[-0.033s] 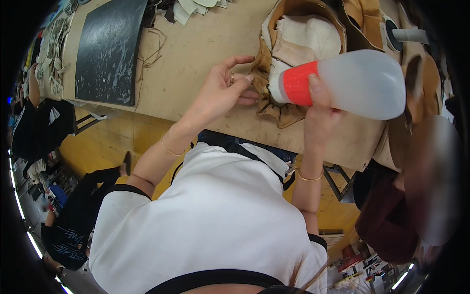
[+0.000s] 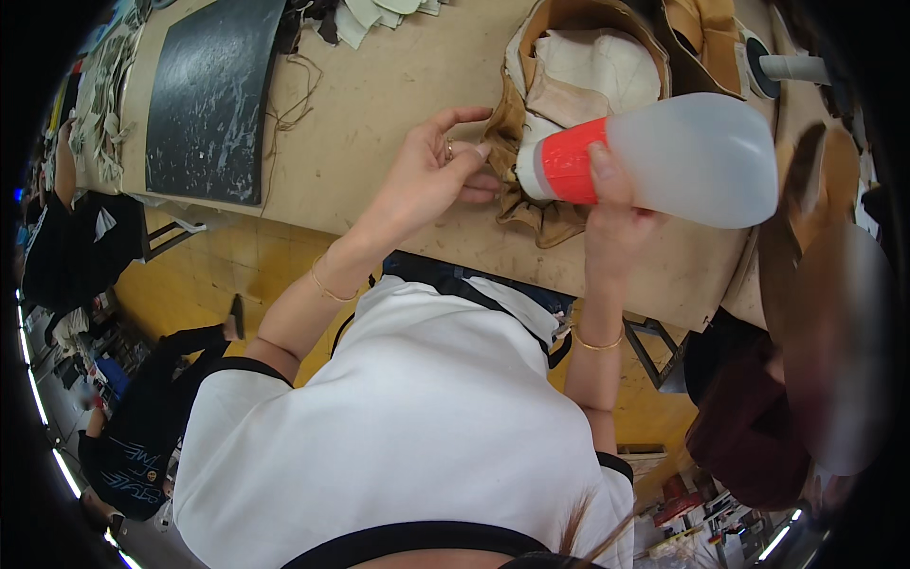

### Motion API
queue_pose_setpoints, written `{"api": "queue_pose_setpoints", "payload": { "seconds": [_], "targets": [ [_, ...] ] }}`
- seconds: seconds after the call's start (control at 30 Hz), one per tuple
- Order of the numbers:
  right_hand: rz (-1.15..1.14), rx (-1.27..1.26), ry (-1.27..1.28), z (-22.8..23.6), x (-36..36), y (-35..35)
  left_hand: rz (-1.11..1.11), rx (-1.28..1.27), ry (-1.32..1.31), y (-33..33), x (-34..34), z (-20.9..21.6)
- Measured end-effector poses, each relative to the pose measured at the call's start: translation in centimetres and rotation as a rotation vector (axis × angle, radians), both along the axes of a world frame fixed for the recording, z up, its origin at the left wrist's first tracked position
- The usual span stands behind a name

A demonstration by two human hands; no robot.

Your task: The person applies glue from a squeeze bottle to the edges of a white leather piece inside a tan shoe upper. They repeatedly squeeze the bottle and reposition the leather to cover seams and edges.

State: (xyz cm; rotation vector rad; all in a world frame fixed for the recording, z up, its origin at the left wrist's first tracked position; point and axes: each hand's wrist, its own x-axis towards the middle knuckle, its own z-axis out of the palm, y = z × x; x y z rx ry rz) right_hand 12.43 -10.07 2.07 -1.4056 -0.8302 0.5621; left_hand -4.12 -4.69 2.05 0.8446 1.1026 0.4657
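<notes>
My right hand (image 2: pixel 616 204) is closed round the neck end of a translucent white plastic bottle (image 2: pixel 701 156) with a red band (image 2: pixel 569 163). The bottle lies nearly level, its narrow end pointing left against a brown leather piece with a gathered edge (image 2: pixel 536 216). With thumb and fingers, my left hand (image 2: pixel 445 161) pinches the left edge of that leather. Beyond the bottle, the leather rises into a curved wall around a white lining (image 2: pixel 597 71). Where the bottle's tip meets the leather is partly hidden.
A black scuffed board (image 2: pixel 213 104) lies on the workbench (image 2: pixel 379 85) to the left, with thin cord (image 2: pixel 299 90) beside it. More brown leather pieces (image 2: pixel 706 38) and a white tube on a dark disc (image 2: pixel 791 68) stand at right. Other people are at both sides.
The bottle and my right hand have shifted slightly left. My left hand keeps its place on the leather edge.
</notes>
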Motion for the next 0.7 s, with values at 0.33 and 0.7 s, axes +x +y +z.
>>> {"api": "queue_pose_setpoints", "payload": {
  "seconds": [0.33, 0.7],
  "targets": [
    [0.117, 0.002, 0.025, -0.8, -0.4, -1.6, 0.001, 0.071, -0.036, 1.9, -0.3, -1.0],
    [-0.117, 0.051, 0.128, -0.6, -0.6, 0.0, -0.057, 0.032, -0.043, -1.1, -1.1, 0.0]
  ]
}}
